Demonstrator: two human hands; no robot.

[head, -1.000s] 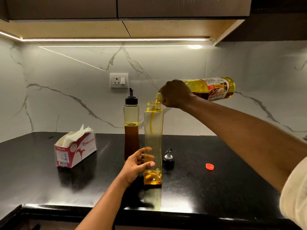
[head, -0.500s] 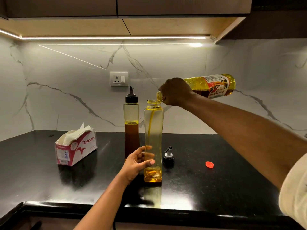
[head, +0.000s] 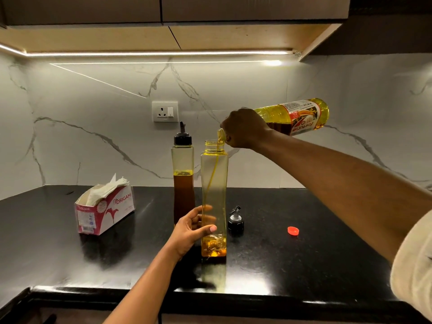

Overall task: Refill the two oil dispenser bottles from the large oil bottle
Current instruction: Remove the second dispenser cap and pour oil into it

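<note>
Pourer cap (head: pixel 235 222) blocks right; left seemingly free

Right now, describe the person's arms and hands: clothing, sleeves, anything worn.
No gloves on either hand. The left hand and forearm show no sleeve or watch. Behind the right hand the forearm is bare; a cream sleeve starts higher up, at the frame's edge.

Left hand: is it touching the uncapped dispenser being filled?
Touching. The head view shows the left hand gripping the uncapped dispenser. Its thumb lies across the front wall, and its fingers wrap round behind the clear plastic.
</note>
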